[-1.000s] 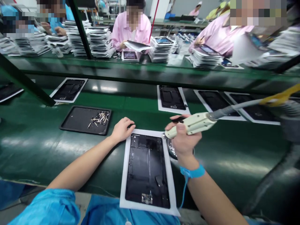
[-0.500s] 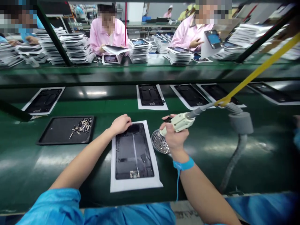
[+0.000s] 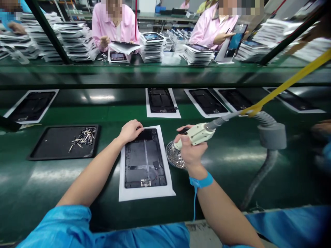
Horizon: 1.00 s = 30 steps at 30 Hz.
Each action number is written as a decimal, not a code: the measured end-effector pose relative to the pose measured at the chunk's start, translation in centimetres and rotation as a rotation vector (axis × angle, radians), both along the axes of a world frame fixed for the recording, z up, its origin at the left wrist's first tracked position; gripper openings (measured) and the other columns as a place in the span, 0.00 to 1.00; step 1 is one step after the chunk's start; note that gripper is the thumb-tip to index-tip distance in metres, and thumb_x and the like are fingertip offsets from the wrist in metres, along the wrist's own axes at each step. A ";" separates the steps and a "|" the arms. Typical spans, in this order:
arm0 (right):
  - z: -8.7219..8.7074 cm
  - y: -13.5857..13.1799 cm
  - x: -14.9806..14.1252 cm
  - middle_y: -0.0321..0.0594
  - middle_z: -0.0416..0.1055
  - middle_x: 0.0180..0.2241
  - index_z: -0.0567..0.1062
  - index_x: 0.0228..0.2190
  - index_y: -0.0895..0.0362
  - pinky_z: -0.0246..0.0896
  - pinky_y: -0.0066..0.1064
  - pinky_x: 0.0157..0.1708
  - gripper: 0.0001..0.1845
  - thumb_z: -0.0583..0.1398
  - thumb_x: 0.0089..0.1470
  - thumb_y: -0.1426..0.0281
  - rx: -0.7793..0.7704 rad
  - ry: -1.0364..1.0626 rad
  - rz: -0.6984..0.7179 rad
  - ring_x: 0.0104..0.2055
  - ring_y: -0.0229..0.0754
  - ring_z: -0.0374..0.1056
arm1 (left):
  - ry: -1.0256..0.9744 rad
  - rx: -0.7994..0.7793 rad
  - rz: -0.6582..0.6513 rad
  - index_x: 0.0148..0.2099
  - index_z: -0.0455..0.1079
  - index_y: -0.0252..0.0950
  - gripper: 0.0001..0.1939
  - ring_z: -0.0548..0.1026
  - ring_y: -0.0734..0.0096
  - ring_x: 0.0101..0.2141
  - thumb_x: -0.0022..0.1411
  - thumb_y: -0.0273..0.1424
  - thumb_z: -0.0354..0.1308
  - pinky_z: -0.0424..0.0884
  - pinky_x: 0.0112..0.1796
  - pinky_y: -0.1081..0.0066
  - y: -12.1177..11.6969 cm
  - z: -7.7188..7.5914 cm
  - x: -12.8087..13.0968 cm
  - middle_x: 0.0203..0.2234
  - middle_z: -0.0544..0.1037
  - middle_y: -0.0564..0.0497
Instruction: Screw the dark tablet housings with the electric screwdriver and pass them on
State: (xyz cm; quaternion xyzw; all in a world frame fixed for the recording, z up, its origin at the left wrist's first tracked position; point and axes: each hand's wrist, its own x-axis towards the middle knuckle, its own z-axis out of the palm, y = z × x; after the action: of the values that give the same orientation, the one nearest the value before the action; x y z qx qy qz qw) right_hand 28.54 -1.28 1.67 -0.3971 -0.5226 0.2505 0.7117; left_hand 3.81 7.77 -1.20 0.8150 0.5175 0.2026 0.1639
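Note:
My left hand point(image 3: 130, 131) rests flat on the top edge of a black tablet back housing point(image 3: 144, 162), which lies on a white paper sheet point(image 3: 144, 194) on the green conveyor belt point(image 3: 51, 175). My right hand point(image 3: 190, 148) grips a cream electric screwdriver point(image 3: 195, 135), its tip pointing down and left. Just below that tip, partly hidden by my right hand, is a round perforated metal screw dish point(image 3: 173, 155). A blue wrist strap point(image 3: 201, 181) circles my right wrist, with its cord hanging down.
To the left, a black tray point(image 3: 64, 142) holds a pile of screws. Further housings on paper sheets lie beyond. A grey hose point(image 3: 269, 136) and yellow strap point(image 3: 281, 84) run from the screwdriver. Behind a green rail point(image 3: 165, 74), two co-workers in pink handle stacked tablets point(image 3: 152, 48).
My head view has shifted slightly, so the whole scene sits a little further left and higher. Both hands hold the same positions, and the screwdriver stays in my right hand.

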 end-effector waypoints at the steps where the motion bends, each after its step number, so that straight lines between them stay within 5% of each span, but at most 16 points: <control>1: 0.0 0.0 0.0 0.36 0.78 0.34 0.74 0.43 0.53 0.70 0.29 0.24 0.15 0.69 0.57 0.61 -0.002 0.004 0.001 0.21 0.34 0.71 | 0.000 0.004 0.001 0.39 0.78 0.38 0.08 0.75 0.61 0.41 0.69 0.34 0.59 0.70 0.43 0.65 0.0 0.0 0.0 0.35 0.77 0.48; 17: -0.3 0.1 0.1 0.35 0.77 0.33 0.73 0.43 0.54 0.69 0.29 0.22 0.18 0.69 0.56 0.60 -0.016 0.021 -0.006 0.21 0.34 0.71 | 0.024 -0.005 0.018 0.39 0.78 0.38 0.09 0.75 0.61 0.42 0.70 0.35 0.59 0.70 0.42 0.65 -0.1 -0.1 0.2 0.35 0.78 0.48; 23: 1.7 -1.3 -0.7 0.37 0.76 0.34 0.74 0.43 0.55 0.68 0.30 0.20 0.17 0.68 0.57 0.60 0.012 0.064 -0.007 0.20 0.35 0.71 | 0.017 -0.009 0.031 0.39 0.79 0.39 0.09 0.76 0.61 0.43 0.70 0.35 0.59 0.70 0.44 0.66 -0.4 -0.1 0.6 0.36 0.78 0.48; 26: 2.5 -3.6 -2.2 0.37 0.76 0.36 0.73 0.44 0.53 0.69 0.30 0.18 0.17 0.68 0.57 0.59 0.012 0.128 0.129 0.20 0.36 0.71 | 0.012 -0.002 0.028 0.40 0.79 0.39 0.09 0.76 0.61 0.44 0.70 0.34 0.59 0.71 0.45 0.65 -0.4 -0.3 0.8 0.38 0.79 0.48; 30: 1.9 -7.1 -4.6 0.41 0.76 0.39 0.73 0.48 0.51 0.70 0.30 0.18 0.20 0.66 0.59 0.55 -0.115 0.093 0.478 0.22 0.39 0.73 | 0.016 0.004 0.023 0.41 0.79 0.39 0.09 0.76 0.61 0.44 0.70 0.35 0.59 0.70 0.45 0.65 -0.4 -0.5 1.0 0.39 0.79 0.48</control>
State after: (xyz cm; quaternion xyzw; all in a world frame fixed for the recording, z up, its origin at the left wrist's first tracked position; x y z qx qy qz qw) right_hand 23.97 -8.38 3.53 -0.2899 -0.5532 0.4590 0.6319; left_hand 4.80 7.34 -1.65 0.8110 0.5277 0.1990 0.1556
